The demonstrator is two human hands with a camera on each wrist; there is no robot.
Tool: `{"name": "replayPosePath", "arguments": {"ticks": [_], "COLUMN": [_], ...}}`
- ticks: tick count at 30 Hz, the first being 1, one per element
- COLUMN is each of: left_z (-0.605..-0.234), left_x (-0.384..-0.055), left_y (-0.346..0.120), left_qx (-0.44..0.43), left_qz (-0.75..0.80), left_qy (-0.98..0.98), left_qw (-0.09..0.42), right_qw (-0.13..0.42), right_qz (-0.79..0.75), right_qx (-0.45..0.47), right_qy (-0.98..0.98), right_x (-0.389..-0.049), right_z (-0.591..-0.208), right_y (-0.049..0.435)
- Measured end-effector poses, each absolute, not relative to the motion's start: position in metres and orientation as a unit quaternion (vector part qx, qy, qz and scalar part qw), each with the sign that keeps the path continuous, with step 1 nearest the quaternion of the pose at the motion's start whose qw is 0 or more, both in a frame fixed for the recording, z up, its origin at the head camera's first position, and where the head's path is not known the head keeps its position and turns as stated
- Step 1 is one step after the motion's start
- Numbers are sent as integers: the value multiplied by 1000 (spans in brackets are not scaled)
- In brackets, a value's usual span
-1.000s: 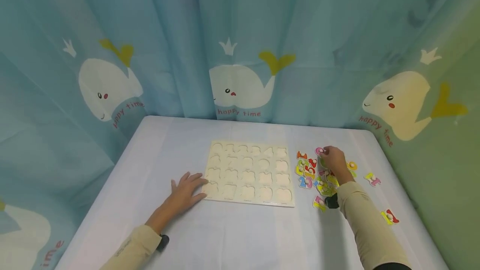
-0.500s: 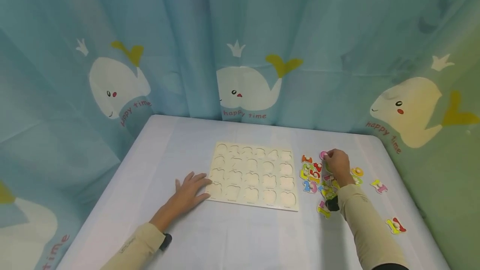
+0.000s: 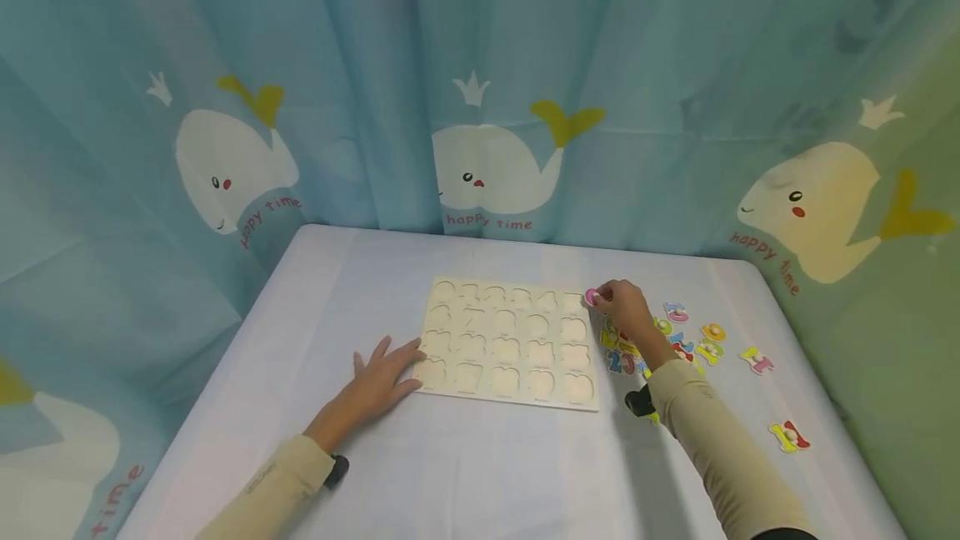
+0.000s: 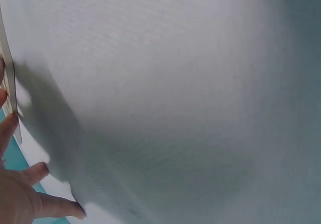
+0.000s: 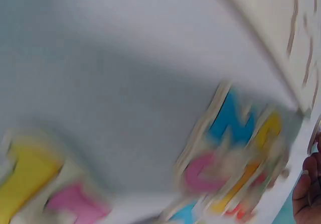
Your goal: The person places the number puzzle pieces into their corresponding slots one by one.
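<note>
Beside board (image 3: 516,398) (bare recesses (image 3: 506,350)), right grip (image 3: 626,307) pinches pink piece (image 3: 589,297).

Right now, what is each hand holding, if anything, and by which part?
The right hand pinches a pink piece near its right side, exact grip hidden; the left hand touches the board, holding nothing.

On my head feed, a blue-green curtain (image 3: 360,65) hangs in soft folds behind and beside a pale bench (image 3: 525,473) with rounded far corners. I see white whales (image 3: 498,173) printed on it, with yellow tails (image 3: 566,123), white crowns (image 3: 472,92) and red "happy time" lettering (image 3: 489,222); the right side looks greener.
</note>
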State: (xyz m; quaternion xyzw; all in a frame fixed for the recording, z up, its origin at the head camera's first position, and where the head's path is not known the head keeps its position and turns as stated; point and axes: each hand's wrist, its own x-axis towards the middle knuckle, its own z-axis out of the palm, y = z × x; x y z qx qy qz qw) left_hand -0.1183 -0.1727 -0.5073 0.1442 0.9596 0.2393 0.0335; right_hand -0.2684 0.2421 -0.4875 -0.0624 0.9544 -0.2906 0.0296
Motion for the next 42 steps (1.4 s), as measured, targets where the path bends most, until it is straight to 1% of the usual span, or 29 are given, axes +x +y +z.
{"name": "replayPosePath", "arguments": {"ticks": [6, 9, 20, 23, 32, 42], "left_z": [-510, -510, -501, -501, -502, -504], "left_x": [-120, -120, -121, -120, -122, -123], "left_y": [-174, -173, -174, -173, -175, -173], "left_qx": [143, 139, 138, 138, 131, 134], "left_qz": [236, 229, 212, 214, 214, 223], "left_qy": [960, 962, 963, 963, 965, 963], "left_qw": [41, 53, 97, 90, 71, 75], "right_qw": [46, 56, 55, 51, 72, 76], "right_qz": [-280, -273, -292, -291, -291, -296], "right_qx": [-107, -110, -144, -152, -170, -176], "right_qy": [953, 954, 944, 943, 939, 936], "right_x": [-273, -275, -273, -274, -279, -277], "right_z": [-486, -486, -493, -494, -498, -505], "right_y": [202, 186, 137, 123, 81, 61]}}
